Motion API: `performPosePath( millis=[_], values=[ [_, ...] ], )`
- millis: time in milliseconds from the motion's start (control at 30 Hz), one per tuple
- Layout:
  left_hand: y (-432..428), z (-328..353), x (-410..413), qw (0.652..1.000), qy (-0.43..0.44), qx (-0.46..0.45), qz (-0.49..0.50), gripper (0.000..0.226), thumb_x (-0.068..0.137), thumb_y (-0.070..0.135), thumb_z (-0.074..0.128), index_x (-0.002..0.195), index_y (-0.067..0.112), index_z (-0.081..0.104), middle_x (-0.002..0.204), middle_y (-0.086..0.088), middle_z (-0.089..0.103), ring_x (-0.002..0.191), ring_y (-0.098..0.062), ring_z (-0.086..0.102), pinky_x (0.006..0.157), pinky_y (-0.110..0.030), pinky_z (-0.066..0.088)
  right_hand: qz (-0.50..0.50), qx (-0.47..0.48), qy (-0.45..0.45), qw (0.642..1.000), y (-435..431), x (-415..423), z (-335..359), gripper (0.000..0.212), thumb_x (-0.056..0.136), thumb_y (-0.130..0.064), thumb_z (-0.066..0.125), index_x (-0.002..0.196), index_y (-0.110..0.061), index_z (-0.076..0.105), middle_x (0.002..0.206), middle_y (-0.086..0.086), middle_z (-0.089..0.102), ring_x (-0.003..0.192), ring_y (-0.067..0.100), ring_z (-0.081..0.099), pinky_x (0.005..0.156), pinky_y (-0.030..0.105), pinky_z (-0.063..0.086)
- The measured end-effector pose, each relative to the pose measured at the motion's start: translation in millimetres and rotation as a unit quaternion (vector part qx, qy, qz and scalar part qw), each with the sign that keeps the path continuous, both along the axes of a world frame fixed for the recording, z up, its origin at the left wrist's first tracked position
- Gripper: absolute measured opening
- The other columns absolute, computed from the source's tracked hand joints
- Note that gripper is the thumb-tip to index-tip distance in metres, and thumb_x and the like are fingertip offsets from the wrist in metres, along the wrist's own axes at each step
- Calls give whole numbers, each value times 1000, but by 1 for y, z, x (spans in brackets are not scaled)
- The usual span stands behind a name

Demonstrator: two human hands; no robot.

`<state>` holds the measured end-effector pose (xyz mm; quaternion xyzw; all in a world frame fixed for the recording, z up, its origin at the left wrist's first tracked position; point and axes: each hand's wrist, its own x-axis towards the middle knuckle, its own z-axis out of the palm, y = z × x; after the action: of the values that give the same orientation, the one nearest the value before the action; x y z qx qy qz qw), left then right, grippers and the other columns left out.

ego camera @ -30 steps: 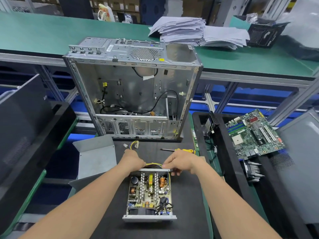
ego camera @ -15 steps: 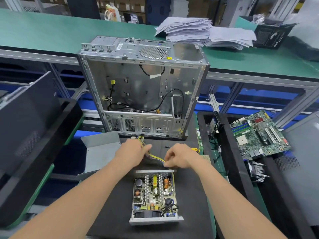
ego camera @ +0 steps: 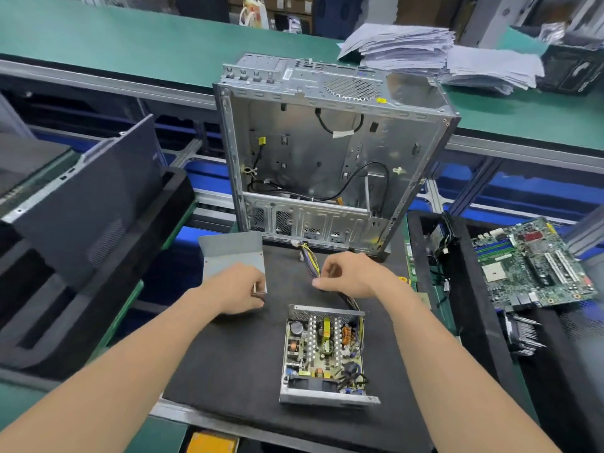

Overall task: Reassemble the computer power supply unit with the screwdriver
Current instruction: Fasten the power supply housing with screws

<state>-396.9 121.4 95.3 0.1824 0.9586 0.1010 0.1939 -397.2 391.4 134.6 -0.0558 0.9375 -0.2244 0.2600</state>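
Centrally one power supply unit [ego camera: 323,354], one cover [ego camera: 232,253], one cable bundle [ego camera: 309,259]

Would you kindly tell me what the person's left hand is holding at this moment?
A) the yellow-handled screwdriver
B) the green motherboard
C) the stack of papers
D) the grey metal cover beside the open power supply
D: the left hand grips the near corner of the grey metal cover on the black mat, while the right hand pinches the cable bundle.
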Motion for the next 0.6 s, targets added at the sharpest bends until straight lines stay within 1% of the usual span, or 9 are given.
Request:
performPosePath(
  millis=[67, 133, 200, 267, 300, 367, 467, 533, 600],
  values=[
    [3, -3, 2, 1000, 9, 23, 8, 13, 88, 33, 73, 89, 28, 61, 85, 15, 58, 86, -13, 54, 58, -21, 34, 43, 4, -33, 999, 6, 4, 1, 37, 85, -61, 79, 107, -34, 64, 113, -12, 64, 105, 14, 62, 92, 40, 52],
    [8, -2, 1, 999, 9, 48, -1, 15, 86, 30, 75, 97, 27, 65, 93, 11, 64, 89, -13, 57, 67, -26, 42, 58, 5, -36, 998, 11, 6, -1, 39, 84, -50, 85, 111, -35, 61, 116, -15, 62, 111, 15, 61, 99, 43, 51],
    [17, 2, 1, 997, 21, 57, -46, 26, 83, 33, 78, 104, 31, 63, 102, 12, 63, 93, -11, 57, 75, -27, 45, 52, -18, -44, 998, 14, 8, -5, 38, 86, -42, 85, 114, -36, 60, 124, -16, 62, 118, 14, 60, 105, 44, 48],
    [29, 7, 1, 991, 29, 61, -116, 34, 79, 42, 80, 107, 38, 61, 107, 15, 61, 97, -8, 57, 81, -30, 47, 47, -24, -57, 997, 17, 10, -8, 37, 87, -45, 82, 115, -38, 59, 134, -11, 59, 122, 20, 60, 106, 46, 48],
    [36, 8, 2, 987, 23, 71, -141, 34, 78, 45, 81, 107, 40, 62, 106, 16, 62, 97, -6, 57, 82, -30, 48, 49, -19, -61, 997, 18, 12, -9, 39, 86, -49, 82, 116, -39, 58, 135, -8, 58, 121, 22, 61, 104, 46, 49],
    [46, 10, 1, 984, -2, 95, -153, 29, 78, 46, 83, 101, 38, 66, 98, 18, 67, 93, -1, 60, 80, -31, 51, 64, -6, -64, 996, 19, 15, -12, 46, 81, -56, 84, 114, -41, 56, 125, -7, 61, 112, 20, 61, 89, 41, 51],
    [52, 12, -5, 982, -31, 108, -153, 27, 74, 40, 89, 92, 33, 71, 83, 19, 69, 82, 5, 61, 73, -29, 53, 113, 32, -42, 992, 20, 20, -17, 51, 76, -51, 89, 111, -43, 53, 105, -16, 56, 100, 17, 55, 71, 32, 42],
    [54, 13, -10, 982, -36, 103, -152, 30, 69, 39, 92, 91, 33, 72, 76, 22, 67, 75, 10, 59, 72, -29, 53, 127, 41, -11, 991, 20, 20, -19, 46, 76, -46, 90, 109, -42, 57, 98, -19, 53, 99, 16, 51, 70, 32, 42],
    [55, 10, -13, 984, -29, 100, -146, 31, 67, 38, 93, 90, 35, 72, 72, 24, 65, 72, 12, 58, 69, -29, 53, 125, 33, 6, 992, 20, 18, -21, 44, 76, -41, 90, 108, -42, 61, 98, -18, 56, 100, 18, 52, 73, 36, 46]
  ],
)
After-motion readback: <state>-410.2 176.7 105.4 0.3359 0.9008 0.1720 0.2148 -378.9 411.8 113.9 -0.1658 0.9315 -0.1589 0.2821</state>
